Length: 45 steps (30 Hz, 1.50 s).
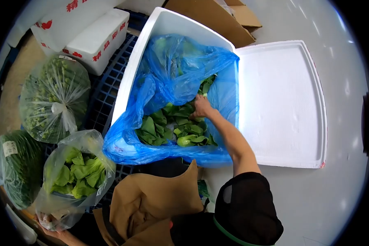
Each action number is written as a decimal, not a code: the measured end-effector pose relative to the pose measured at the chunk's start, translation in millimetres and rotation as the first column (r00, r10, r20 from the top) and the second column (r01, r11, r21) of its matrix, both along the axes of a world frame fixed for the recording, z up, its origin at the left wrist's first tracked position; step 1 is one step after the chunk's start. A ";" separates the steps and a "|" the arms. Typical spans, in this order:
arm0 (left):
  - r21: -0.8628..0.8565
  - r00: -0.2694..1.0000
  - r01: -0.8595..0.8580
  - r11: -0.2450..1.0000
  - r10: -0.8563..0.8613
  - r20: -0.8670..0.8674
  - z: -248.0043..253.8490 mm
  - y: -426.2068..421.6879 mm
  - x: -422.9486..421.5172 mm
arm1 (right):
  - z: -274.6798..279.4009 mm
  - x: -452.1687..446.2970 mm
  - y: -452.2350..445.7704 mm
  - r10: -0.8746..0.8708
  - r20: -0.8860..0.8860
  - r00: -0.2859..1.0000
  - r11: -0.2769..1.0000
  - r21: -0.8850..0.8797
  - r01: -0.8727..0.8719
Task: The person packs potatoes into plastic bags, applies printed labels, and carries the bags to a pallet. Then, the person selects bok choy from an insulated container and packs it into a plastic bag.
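Observation:
My right hand (pixel 201 107) reaches into a white foam box (pixel 126 82) lined with a blue plastic bag (pixel 168 55). Its fingers are curled around bok choy (pixel 208 85), though the fingertips are partly hidden among the leaves. More loose bok choy (pixel 186 140) lies around it inside the liner. Down at the lower left, my left hand (pixel 51 223) grips the edge of a clear plastic bag (pixel 49 192). Green bok choy (pixel 80 174) fills that bag, whose mouth faces up.
A tied bag of green vegetables (pixel 55 98) and a bag of long thin greens (pixel 20 164) stand at the left. Foam boxes with red print (pixel 98 41) are behind. The foam lid (pixel 281 102) lies to the right; a cardboard box (pixel 213 18) sits at the back.

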<state>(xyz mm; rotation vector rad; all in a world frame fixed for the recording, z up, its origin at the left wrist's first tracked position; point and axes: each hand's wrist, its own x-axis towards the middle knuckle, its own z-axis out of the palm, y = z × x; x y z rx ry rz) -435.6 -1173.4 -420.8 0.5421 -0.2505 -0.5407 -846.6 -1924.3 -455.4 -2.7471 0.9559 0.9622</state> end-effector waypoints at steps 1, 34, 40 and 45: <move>0.050 0.999 -0.049 0.998 0.049 0.004 -5.6 6.5 0.1 | 3.0 3.7 3.9 -0.036 -0.005 0.999 0.999 -0.006 0.036; 0.189 0.951 -0.191 0.963 0.230 -0.209 29.0 -39.0 -19.7 | 0.3 2.5 -18.3 -0.182 -0.188 0.965 0.967 0.143 0.210; 0.292 0.934 -0.253 0.923 0.311 -0.176 34.6 -39.5 -24.8 | -3.4 -18.8 -19.6 -0.251 -0.109 0.962 0.960 0.102 0.262; 0.227 0.933 -0.263 0.938 0.307 -0.186 24.6 -31.6 -25.0 | 20.1 7.0 -18.2 -0.112 -0.280 0.954 0.983 0.106 0.147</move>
